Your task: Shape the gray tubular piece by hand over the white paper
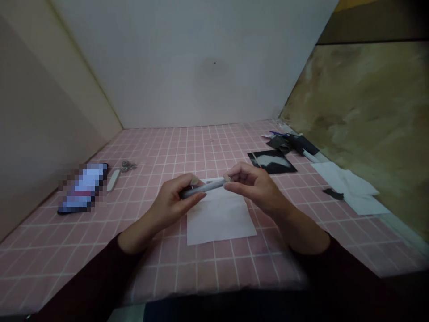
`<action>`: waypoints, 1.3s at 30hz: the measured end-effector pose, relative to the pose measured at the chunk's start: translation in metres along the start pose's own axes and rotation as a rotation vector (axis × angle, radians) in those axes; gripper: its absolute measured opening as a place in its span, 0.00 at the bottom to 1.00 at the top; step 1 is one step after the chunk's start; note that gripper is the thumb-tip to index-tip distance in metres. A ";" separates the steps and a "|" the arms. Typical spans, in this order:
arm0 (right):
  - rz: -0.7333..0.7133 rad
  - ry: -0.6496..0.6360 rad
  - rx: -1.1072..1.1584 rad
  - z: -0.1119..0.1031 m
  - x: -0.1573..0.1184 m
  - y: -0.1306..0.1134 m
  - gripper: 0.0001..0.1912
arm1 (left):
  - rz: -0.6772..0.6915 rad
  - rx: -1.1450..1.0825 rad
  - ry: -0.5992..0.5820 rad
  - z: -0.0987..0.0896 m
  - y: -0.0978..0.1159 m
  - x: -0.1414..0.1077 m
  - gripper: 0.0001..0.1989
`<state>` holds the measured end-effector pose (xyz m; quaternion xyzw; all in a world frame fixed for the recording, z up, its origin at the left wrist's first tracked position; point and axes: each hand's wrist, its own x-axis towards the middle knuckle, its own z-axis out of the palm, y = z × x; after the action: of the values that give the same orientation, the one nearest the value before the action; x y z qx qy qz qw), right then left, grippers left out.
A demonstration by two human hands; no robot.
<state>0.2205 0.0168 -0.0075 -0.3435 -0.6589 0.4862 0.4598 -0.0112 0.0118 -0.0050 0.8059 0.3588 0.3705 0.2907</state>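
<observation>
A slim grey pen-like stick [209, 186] is held nearly level above the table, tilted up a little toward the right. My left hand [170, 199] is closed around its darker left end, thumb on top and fingers beneath. At the other end my right hand [253, 183] pinches the tip between thumb and fingertips. Whether that tip is a cap I cannot tell. Below both hands a sheet of white paper [219, 221] lies flat, its far edge partly hidden by them.
To the left lie a phone [83, 188], a white strip-like tool [113, 180] and scissors [128, 166]. A black card with a white shape [273, 161] is at right, near dark scraps [281, 143] and white paper pieces [351, 190]. Walls enclose the pink checked tablecloth [161, 152].
</observation>
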 end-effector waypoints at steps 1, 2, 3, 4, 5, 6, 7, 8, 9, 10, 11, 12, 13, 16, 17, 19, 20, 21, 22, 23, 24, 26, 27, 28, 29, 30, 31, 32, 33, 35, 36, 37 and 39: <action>0.007 -0.008 -0.004 0.001 0.000 0.000 0.12 | 0.022 0.028 0.004 0.001 0.000 0.000 0.05; 0.021 -0.036 -0.023 0.002 0.000 0.001 0.11 | 0.044 0.063 -0.004 0.001 0.000 0.000 0.04; 0.036 -0.070 -0.043 0.002 0.000 0.001 0.11 | 0.065 0.096 -0.013 0.002 0.000 -0.001 0.03; 0.049 -0.094 -0.049 0.003 0.000 0.001 0.11 | 0.078 0.118 -0.021 0.002 0.000 -0.001 0.03; 0.059 -0.097 -0.039 0.003 0.000 0.001 0.11 | 0.080 0.124 -0.020 0.002 0.000 -0.001 0.02; 0.060 -0.077 -0.018 0.003 0.000 0.001 0.12 | 0.070 0.114 -0.009 0.001 0.001 -0.001 0.03; 0.049 -0.044 0.005 0.002 -0.001 0.001 0.12 | 0.050 0.089 0.007 0.001 0.001 -0.001 0.03; 0.029 -0.014 0.016 0.002 -0.001 0.000 0.12 | 0.026 0.057 0.022 0.000 0.001 -0.001 0.04; 0.006 -0.004 0.009 0.002 -0.001 0.000 0.12 | 0.004 0.024 0.023 -0.001 0.001 -0.001 0.05; -0.014 -0.018 -0.017 0.002 -0.002 0.000 0.11 | -0.015 -0.008 0.006 -0.001 0.001 -0.001 0.06; -0.032 -0.048 -0.052 0.002 -0.002 0.000 0.10 | -0.031 -0.038 -0.023 -0.002 0.001 0.000 0.07; -0.047 -0.079 -0.083 0.001 -0.002 0.000 0.10 | -0.047 -0.068 -0.054 -0.003 0.001 0.000 0.08; -0.059 -0.093 -0.100 0.001 -0.002 0.000 0.09 | -0.066 -0.094 -0.076 -0.003 0.000 0.001 0.09; -0.103 0.004 -0.077 -0.003 -0.002 0.000 0.10 | -0.129 -0.160 -0.077 -0.006 -0.002 0.002 0.11; -0.119 0.044 -0.074 -0.005 -0.002 0.000 0.10 | -0.148 -0.176 -0.071 -0.006 -0.003 0.002 0.12; -0.136 0.068 -0.105 -0.008 -0.002 0.000 0.10 | -0.178 -0.198 -0.085 -0.007 -0.003 0.003 0.14; -0.138 0.063 -0.123 -0.009 -0.001 0.000 0.10 | -0.189 -0.208 -0.093 -0.007 -0.003 0.003 0.14; -0.137 0.061 -0.132 -0.010 -0.001 0.000 0.10 | -0.195 -0.217 -0.098 -0.007 -0.002 0.003 0.15; -0.133 0.069 -0.128 -0.011 -0.001 0.000 0.10 | -0.200 -0.227 -0.096 -0.007 -0.002 0.004 0.16; -0.124 0.083 -0.115 -0.012 -0.001 0.000 0.10 | -0.202 -0.245 -0.087 -0.008 -0.001 0.004 0.16; -0.109 0.094 -0.095 -0.012 0.000 0.000 0.11 | -0.204 -0.269 -0.071 -0.008 -0.001 0.004 0.17; -0.072 0.089 -0.052 -0.013 0.000 0.000 0.11 | -0.214 -0.327 -0.048 -0.008 0.000 0.005 0.17; -0.055 0.073 -0.029 -0.013 0.001 0.000 0.12 | -0.219 -0.353 -0.038 -0.008 0.000 0.005 0.17; -0.043 0.059 -0.006 -0.012 0.001 0.000 0.12 | -0.223 -0.372 -0.034 -0.008 0.000 0.005 0.18; -0.037 0.047 0.016 -0.012 0.001 0.001 0.13 | -0.227 -0.384 -0.033 -0.008 -0.001 0.005 0.18; -0.035 0.040 0.032 -0.011 0.001 0.001 0.13 | -0.231 -0.390 -0.034 -0.008 -0.001 0.005 0.18; -0.038 0.037 0.044 -0.010 0.001 0.001 0.13 | -0.236 -0.394 -0.035 -0.008 -0.001 0.005 0.18; -0.042 0.035 0.052 -0.010 0.002 0.001 0.12 | -0.244 -0.398 -0.037 -0.008 -0.001 0.005 0.18; -0.045 0.034 0.057 -0.009 0.002 0.001 0.12 | -0.255 -0.402 -0.043 -0.008 -0.001 0.005 0.18; -0.051 0.036 0.066 -0.008 0.002 0.000 0.12 | -0.275 -0.416 -0.054 -0.008 -0.002 0.005 0.19; -0.054 0.038 0.070 -0.008 0.002 0.000 0.12 | -0.285 -0.421 -0.064 -0.008 -0.002 0.005 0.19; -0.057 0.042 0.074 -0.008 0.002 0.000 0.12 | -0.297 -0.422 -0.073 -0.007 -0.002 0.005 0.18; -0.062 0.047 0.078 -0.007 0.002 0.000 0.13 | -0.327 -0.416 -0.093 -0.006 -0.003 0.004 0.18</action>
<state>0.2270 0.0205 -0.0061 -0.3162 -0.6388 0.4886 0.5032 -0.0156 0.0181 -0.0023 0.6764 0.3867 0.3467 0.5223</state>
